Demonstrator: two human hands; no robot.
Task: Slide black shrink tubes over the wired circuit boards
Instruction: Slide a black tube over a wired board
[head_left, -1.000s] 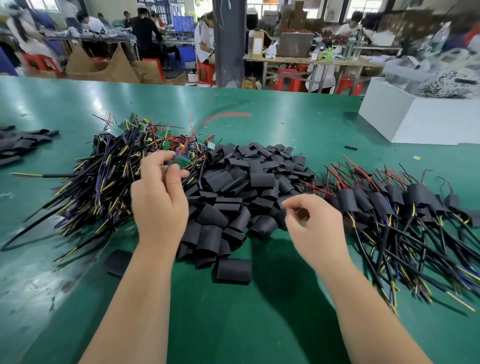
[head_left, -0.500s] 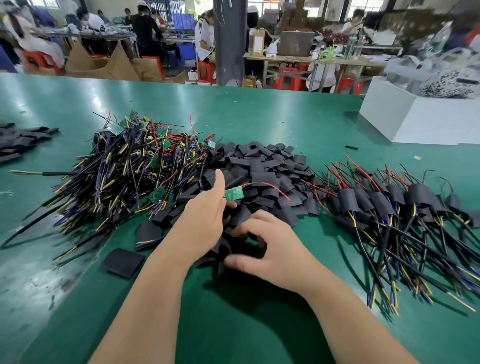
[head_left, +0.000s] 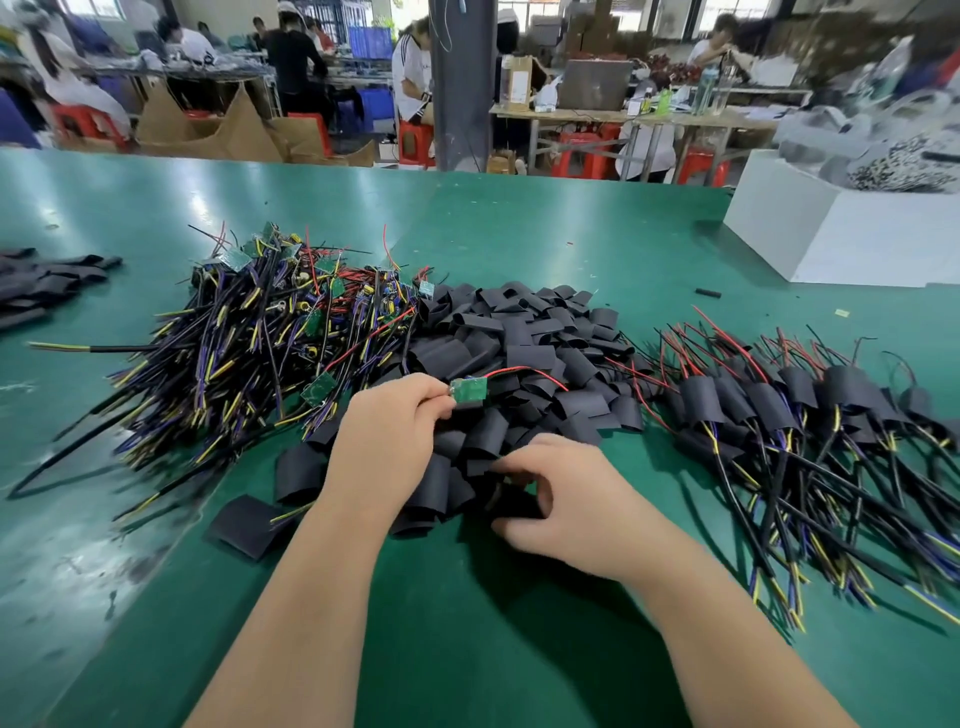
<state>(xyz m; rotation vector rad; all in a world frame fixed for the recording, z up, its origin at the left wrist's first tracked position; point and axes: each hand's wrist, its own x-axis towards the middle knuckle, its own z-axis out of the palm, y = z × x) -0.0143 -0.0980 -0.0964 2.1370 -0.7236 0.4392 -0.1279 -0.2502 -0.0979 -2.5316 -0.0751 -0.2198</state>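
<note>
Glossy green table (head_left: 519, 234) | left hand (head_left: 387, 447) pinches small green circuit board (head_left: 470, 389), thin red wire (head_left: 519, 369) trailing | right hand (head_left: 571, 501) curls into heap of matte flattened black shrink tubes (head_left: 519, 338); grip blurred, cannot tell

we count two hands over the bench (head_left: 519, 649): one left hand (head_left: 384, 441) and one right hand (head_left: 566, 499). the left hand holds one green circuit board (head_left: 469, 389), and one red wire (head_left: 524, 369) comes out of it. on the bench lie three big piles: one pile of bare wired boards (head_left: 249, 332) toward the left edge, one pile of black shrink tubes (head_left: 524, 332) in the middle, and one pile of sleeved boards (head_left: 810, 415) toward the right edge. the pieces inside each pile are too many for us to count. one flat tube (head_left: 244, 527) lies apart, at the near left of the middle pile. at the left edge is one smaller heap of black tubes (head_left: 41, 283). at the far right corner stands one white box (head_left: 841, 239), and near it lies one short black piece (head_left: 708, 293).
</note>
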